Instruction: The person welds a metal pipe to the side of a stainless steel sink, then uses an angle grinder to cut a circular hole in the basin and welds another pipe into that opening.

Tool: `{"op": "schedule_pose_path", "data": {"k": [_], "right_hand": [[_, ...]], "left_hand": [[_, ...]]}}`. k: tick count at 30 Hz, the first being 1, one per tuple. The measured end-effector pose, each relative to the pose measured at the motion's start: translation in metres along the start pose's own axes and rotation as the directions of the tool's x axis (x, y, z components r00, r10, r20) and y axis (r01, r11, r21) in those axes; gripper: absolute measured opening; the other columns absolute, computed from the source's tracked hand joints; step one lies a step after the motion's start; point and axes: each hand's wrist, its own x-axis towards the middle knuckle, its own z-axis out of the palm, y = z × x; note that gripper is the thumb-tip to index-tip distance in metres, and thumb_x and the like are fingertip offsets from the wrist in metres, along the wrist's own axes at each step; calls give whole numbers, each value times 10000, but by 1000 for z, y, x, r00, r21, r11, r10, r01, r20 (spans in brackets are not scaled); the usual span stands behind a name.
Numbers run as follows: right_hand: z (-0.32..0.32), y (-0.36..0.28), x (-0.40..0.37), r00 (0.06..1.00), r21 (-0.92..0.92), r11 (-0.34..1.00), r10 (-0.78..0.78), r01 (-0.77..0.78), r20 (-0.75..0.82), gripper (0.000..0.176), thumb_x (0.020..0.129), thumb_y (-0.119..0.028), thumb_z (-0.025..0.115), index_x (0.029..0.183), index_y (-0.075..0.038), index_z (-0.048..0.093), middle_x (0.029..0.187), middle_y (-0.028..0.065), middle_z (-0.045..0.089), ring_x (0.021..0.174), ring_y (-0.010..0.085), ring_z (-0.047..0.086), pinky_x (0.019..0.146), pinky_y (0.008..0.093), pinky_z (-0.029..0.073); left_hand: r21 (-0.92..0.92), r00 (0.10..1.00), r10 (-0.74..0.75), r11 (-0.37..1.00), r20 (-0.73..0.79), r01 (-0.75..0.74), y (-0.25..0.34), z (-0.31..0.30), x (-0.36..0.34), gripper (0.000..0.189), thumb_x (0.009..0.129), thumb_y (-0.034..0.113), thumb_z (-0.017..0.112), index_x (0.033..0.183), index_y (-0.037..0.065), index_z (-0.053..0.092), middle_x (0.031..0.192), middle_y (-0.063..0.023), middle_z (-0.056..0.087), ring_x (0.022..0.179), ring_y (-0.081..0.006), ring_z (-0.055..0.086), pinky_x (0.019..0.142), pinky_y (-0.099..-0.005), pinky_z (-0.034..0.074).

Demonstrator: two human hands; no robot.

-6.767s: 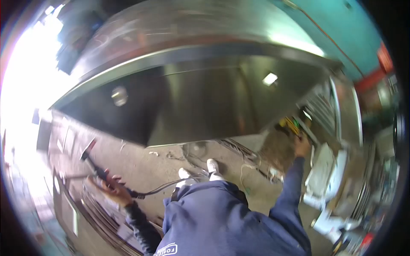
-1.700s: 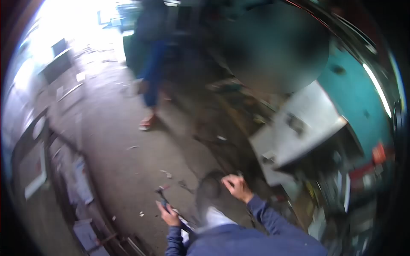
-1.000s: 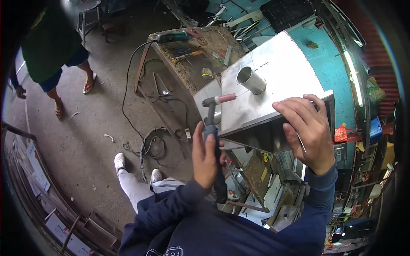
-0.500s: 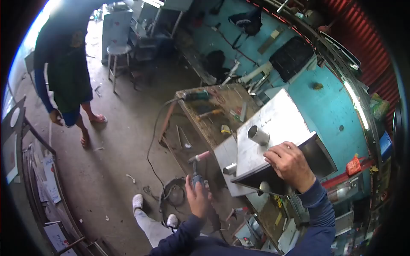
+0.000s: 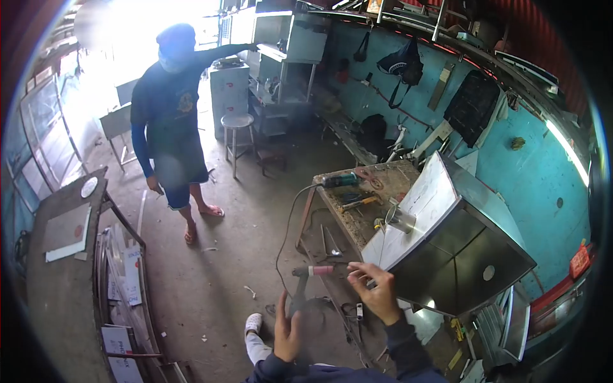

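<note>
1. The left hand (image 5: 287,329) grasps a black welding torch with a pink nozzle (image 5: 312,270), tip pointing three o'clock.
2. The right hand (image 5: 378,292) curls at the corner of the tilted stainless-steel box hood (image 5: 460,255), likely steadying it; I cannot tell if it grips.
3. The hood leans on the cluttered bench (image 5: 389,185) at twelve o'clock.

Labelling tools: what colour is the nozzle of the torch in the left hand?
Pink nozzle, on the dark torch; head view.

Steel hood (image 5: 460,242) on workbench (image 5: 373,191) (right), stool (image 5: 237,121) behind, person (image 5: 171,115) left
</note>
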Motion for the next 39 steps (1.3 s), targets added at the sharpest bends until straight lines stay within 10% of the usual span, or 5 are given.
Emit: {"op": "schedule_pose_path", "data": {"k": [9,18,39], "right_hand": [[22,25,-55,977,392,908,193,-145,-86,205,890,25,709,1095,24,721,967,125,752,859,176,750,768,268,572],[-4,39,-90,925,624,766,333,-152,-184,114,915,53,686,1026,25,689,883,94,714,776,183,727,712,282,594],[-1,30,-94,884,620,742,438,-255,-161,60,957,-17,656,1015,-2,653,851,75,691,728,140,693,660,250,549]], "left_hand": [[37,976,-148,989,158,144,27,5,-31,653,1042,123,502,1606,79,176,1151,-67,578,924,-109,564,832,-265,481],[92,912,-226,974,342,206,28,21,-30,699,1054,151,500,1620,105,92,995,-47,597,719,-59,498,609,-227,422],[135,900,-234,971,369,197,22,18,-28,710,1061,200,504,1635,165,88,945,-24,600,668,-50,471,599,-222,409]]}}
